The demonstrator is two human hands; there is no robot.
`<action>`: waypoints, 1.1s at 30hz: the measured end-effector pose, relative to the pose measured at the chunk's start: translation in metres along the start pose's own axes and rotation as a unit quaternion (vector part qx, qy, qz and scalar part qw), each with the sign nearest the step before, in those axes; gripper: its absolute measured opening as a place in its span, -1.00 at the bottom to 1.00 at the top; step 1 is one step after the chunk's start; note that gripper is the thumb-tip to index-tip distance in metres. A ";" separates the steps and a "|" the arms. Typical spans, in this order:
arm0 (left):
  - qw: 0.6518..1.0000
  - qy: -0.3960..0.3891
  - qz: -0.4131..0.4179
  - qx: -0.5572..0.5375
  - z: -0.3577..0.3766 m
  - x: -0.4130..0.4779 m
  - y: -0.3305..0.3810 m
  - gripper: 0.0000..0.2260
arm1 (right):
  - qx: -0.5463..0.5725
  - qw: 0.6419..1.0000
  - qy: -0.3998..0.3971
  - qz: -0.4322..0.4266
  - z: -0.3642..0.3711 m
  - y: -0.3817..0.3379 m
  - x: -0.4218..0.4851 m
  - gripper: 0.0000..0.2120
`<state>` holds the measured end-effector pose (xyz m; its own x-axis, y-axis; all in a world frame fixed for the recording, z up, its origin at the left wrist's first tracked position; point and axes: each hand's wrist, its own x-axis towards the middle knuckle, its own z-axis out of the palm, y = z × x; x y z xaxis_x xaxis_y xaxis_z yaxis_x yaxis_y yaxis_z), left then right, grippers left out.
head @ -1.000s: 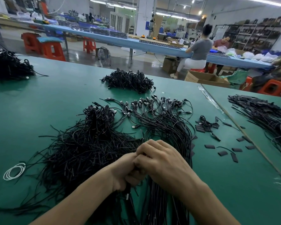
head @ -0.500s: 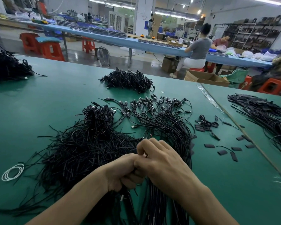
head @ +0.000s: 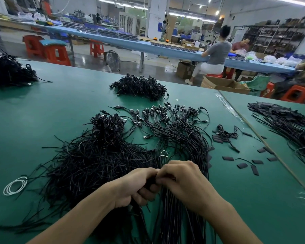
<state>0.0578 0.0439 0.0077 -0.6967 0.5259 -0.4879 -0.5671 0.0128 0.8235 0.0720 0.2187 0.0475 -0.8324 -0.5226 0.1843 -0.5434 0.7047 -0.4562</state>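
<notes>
Left hand and right hand curl tight together, pinching one black cable above the bench. Likely dressing its end; next needs fine fingertip alignment.

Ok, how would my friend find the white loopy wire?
On the green table, find the messy black cable heap at the near left. Just past its left edge lies the white wire coil. Its neighbours are loose black strands; it is white, wound in rings.

Here are one left hand, one right hand, one white wire coil, two seated people, countless black cables.
</notes>
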 end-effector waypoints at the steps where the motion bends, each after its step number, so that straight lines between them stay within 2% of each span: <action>1: 1.000 -0.009 -0.006 0.013 -0.001 0.000 -0.001 -0.60 | 0.006 1.000 -0.004 0.006 0.001 0.000 0.000 -0.95; 8: 0.987 -0.141 -0.036 -0.064 -0.012 -0.004 -0.006 -0.84 | 0.048 0.998 -0.008 0.041 0.001 0.000 0.000 -0.96; 13: 0.993 -0.110 -0.049 -0.023 -0.014 -0.003 -0.006 -0.76 | 0.026 0.998 -0.048 0.014 0.000 0.000 -0.001 -0.98; 20: 0.980 -0.163 -0.067 0.088 -0.014 -0.006 -0.002 -0.63 | 0.034 0.993 -0.116 -0.004 -0.002 -0.001 0.001 -0.94; 26: 0.969 -0.211 -0.086 0.098 -0.013 -0.004 0.002 -0.69 | 0.037 0.991 -0.129 -0.002 -0.005 -0.003 0.004 -0.96; 33: 0.979 -0.170 -0.081 0.072 -0.012 -0.001 0.003 -0.68 | -0.004 0.993 -0.117 -0.011 -0.004 -0.004 0.003 -0.95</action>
<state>0.0516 0.0328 0.0074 -0.4022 0.7603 -0.5101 -0.5732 0.2253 0.7878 0.0715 0.2162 0.0540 -0.7733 -0.6339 -0.0136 -0.5624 0.6957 -0.4468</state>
